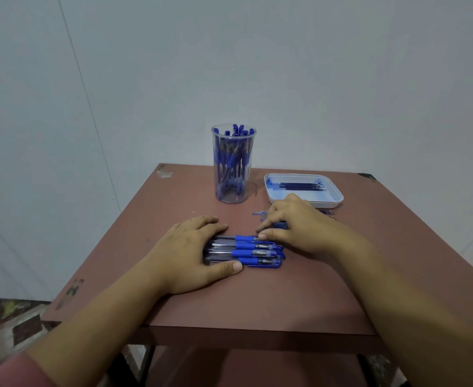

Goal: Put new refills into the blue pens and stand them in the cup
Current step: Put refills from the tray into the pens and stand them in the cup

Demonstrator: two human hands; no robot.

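Several blue pens [253,251] with clear barrels lie side by side in a row at the middle of the brown table [257,297]. My left hand [193,247] rests flat over their left ends, fingers at the far side and thumb at the near side. My right hand [299,224] is just right of the row, its curled fingers and thumb pinching one blue pen [280,225] that lies behind the row. The clear cup [233,166] stands at the back, holding several blue pens. A white tray [333,201] at the back right holds several dark refills [299,186].
Small blue pen parts [259,214] and some loose refills [328,213] lie between the tray and my right hand. The table's front edge is close to me; a wall stands right behind the table. Patterned floor shows at the lower left.
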